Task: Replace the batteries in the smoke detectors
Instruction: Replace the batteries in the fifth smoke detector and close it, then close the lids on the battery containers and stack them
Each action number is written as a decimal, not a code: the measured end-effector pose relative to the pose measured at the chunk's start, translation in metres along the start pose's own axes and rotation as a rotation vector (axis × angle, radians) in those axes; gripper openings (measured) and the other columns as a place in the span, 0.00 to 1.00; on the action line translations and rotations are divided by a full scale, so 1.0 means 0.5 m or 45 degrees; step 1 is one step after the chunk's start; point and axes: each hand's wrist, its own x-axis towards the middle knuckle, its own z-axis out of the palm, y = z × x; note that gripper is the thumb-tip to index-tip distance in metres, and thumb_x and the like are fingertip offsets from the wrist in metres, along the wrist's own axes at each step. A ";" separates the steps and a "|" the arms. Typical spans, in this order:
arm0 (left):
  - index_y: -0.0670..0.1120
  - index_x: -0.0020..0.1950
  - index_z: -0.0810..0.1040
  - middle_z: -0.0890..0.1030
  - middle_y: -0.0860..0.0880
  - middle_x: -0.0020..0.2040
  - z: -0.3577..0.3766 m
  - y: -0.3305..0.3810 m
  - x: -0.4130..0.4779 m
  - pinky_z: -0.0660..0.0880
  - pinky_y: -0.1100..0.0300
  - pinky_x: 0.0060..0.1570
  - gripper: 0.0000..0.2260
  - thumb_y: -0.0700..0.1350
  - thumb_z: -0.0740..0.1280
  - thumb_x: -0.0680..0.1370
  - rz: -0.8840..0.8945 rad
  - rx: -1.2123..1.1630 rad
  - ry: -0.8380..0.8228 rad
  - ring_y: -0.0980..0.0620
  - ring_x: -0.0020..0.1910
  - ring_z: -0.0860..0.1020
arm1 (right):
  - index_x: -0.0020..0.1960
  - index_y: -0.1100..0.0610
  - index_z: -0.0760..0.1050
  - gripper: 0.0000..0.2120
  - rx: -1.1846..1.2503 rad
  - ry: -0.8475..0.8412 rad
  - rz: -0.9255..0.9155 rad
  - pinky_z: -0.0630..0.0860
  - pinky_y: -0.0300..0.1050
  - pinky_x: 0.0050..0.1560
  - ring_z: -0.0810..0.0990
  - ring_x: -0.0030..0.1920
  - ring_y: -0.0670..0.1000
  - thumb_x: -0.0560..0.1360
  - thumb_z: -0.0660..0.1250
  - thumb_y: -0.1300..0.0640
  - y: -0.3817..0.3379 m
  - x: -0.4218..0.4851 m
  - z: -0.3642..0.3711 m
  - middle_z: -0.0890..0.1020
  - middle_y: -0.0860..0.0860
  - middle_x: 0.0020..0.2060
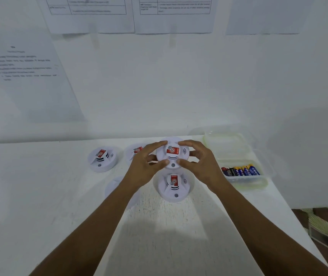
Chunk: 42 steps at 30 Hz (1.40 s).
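Note:
Both hands hold one white smoke detector with a red label, lifted a little above the table. My left hand grips its left rim and my right hand grips its right rim, thumbs toward me. A second detector lies on the table just below it. A third detector sits to the left, and a fourth detector is partly hidden behind my left hand. Several batteries lie in a clear plastic box to the right.
A white round cover lies under my left forearm. The box's open lid rests by the wall. Printed sheets hang on the white wall. The table's right edge drops to a patterned floor.

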 end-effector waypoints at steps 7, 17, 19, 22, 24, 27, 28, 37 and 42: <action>0.52 0.64 0.75 0.78 0.51 0.62 0.010 -0.017 0.037 0.77 0.67 0.51 0.21 0.39 0.73 0.74 0.040 0.123 0.030 0.58 0.58 0.79 | 0.61 0.51 0.78 0.21 -0.006 0.050 0.039 0.80 0.45 0.55 0.80 0.56 0.47 0.70 0.76 0.61 0.024 0.035 0.005 0.79 0.47 0.59; 0.46 0.68 0.73 0.79 0.48 0.64 0.062 -0.088 0.124 0.70 0.63 0.59 0.19 0.41 0.68 0.78 -0.125 0.468 0.064 0.50 0.61 0.77 | 0.56 0.51 0.81 0.16 -0.006 0.178 0.288 0.80 0.45 0.54 0.82 0.52 0.49 0.70 0.74 0.63 0.098 0.109 0.038 0.84 0.48 0.53; 0.45 0.68 0.74 0.79 0.47 0.64 0.069 -0.099 0.130 0.71 0.62 0.61 0.19 0.40 0.68 0.78 -0.136 0.497 0.068 0.49 0.61 0.77 | 0.58 0.52 0.81 0.16 -0.067 0.187 0.295 0.79 0.38 0.50 0.82 0.50 0.49 0.71 0.74 0.62 0.112 0.110 0.041 0.84 0.48 0.53; 0.44 0.68 0.74 0.78 0.47 0.64 0.077 -0.109 0.130 0.73 0.55 0.63 0.17 0.39 0.67 0.78 -0.151 0.449 0.109 0.48 0.61 0.78 | 0.60 0.52 0.80 0.16 -0.141 0.189 0.261 0.77 0.35 0.50 0.81 0.49 0.46 0.72 0.73 0.60 0.122 0.113 0.042 0.84 0.48 0.54; 0.44 0.68 0.74 0.77 0.46 0.66 0.082 -0.113 0.128 0.72 0.52 0.65 0.18 0.40 0.67 0.79 -0.138 0.451 0.123 0.48 0.63 0.76 | 0.61 0.52 0.80 0.16 -0.178 0.184 0.230 0.78 0.40 0.53 0.82 0.50 0.47 0.73 0.73 0.58 0.126 0.111 0.043 0.84 0.48 0.55; 0.44 0.69 0.73 0.76 0.45 0.68 0.086 -0.120 0.126 0.71 0.48 0.67 0.18 0.41 0.66 0.79 -0.147 0.459 0.122 0.46 0.66 0.74 | 0.61 0.53 0.79 0.16 -0.217 0.180 0.209 0.79 0.44 0.56 0.82 0.52 0.48 0.74 0.72 0.58 0.130 0.107 0.044 0.83 0.48 0.55; 0.44 0.69 0.73 0.75 0.45 0.68 0.086 -0.122 0.126 0.71 0.46 0.67 0.19 0.42 0.67 0.79 -0.158 0.453 0.122 0.46 0.66 0.74 | 0.61 0.53 0.79 0.16 -0.220 0.177 0.205 0.79 0.45 0.56 0.82 0.52 0.48 0.74 0.72 0.58 0.128 0.106 0.043 0.83 0.48 0.55; 0.50 0.75 0.64 0.69 0.50 0.74 0.084 -0.049 0.098 0.63 0.55 0.71 0.25 0.52 0.64 0.79 -0.046 0.475 0.201 0.51 0.72 0.67 | 0.64 0.51 0.77 0.16 -0.063 0.195 0.324 0.71 0.44 0.65 0.75 0.63 0.46 0.77 0.69 0.56 0.047 0.089 0.029 0.79 0.46 0.62; 0.52 0.75 0.64 0.69 0.53 0.73 0.107 -0.007 0.070 0.64 0.61 0.68 0.26 0.50 0.68 0.78 0.052 0.410 0.197 0.56 0.70 0.67 | 0.55 0.49 0.79 0.12 0.057 0.406 0.104 0.73 0.39 0.62 0.78 0.58 0.42 0.78 0.65 0.63 -0.034 0.021 -0.077 0.82 0.45 0.57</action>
